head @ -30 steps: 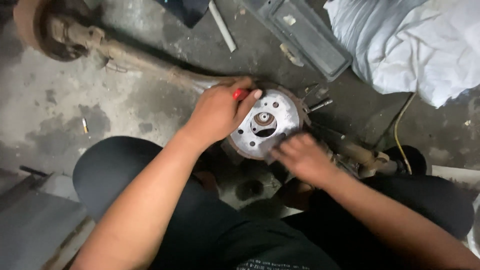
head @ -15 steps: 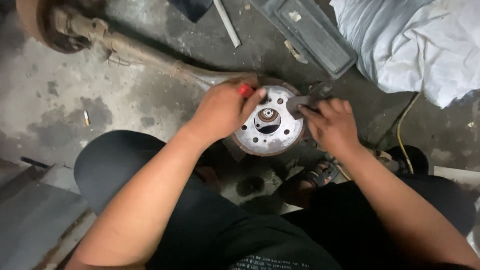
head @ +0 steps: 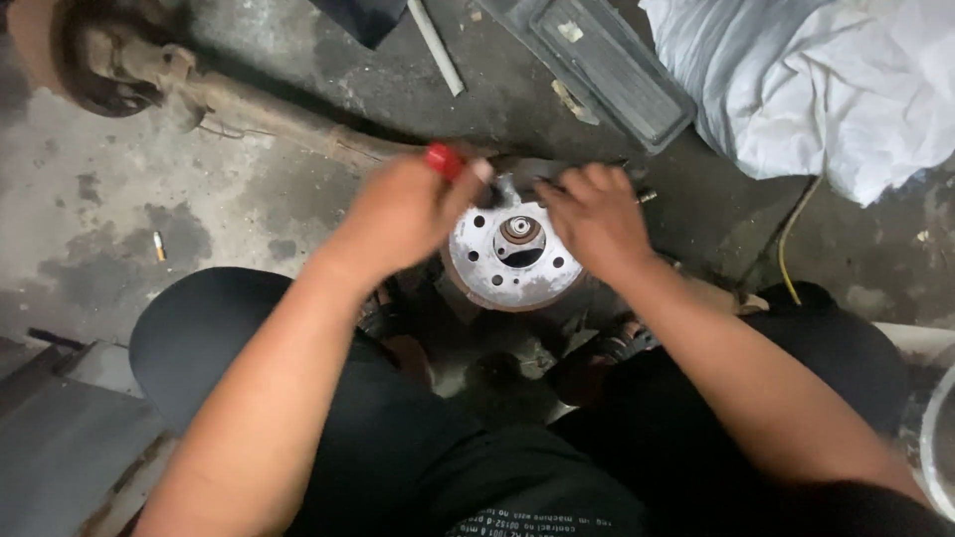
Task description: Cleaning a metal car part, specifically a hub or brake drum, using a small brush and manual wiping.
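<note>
Two hands at a round metal hub: left hand grips a red-handled tool (eleven o'clock); right hand, fingers curled, grip unclear, at two o'clock.

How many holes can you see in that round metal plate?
3 clearly: one at the hub plate's upper left beside the left hand, one lower left, one lower right. The hands may hide more.

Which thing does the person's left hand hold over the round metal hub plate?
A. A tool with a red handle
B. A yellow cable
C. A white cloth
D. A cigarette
A. The left hand grips a tool with a red handle at the upper edge of the hub plate; the yellow cable, white cloth and cigarette lie apart on the floor.
</note>
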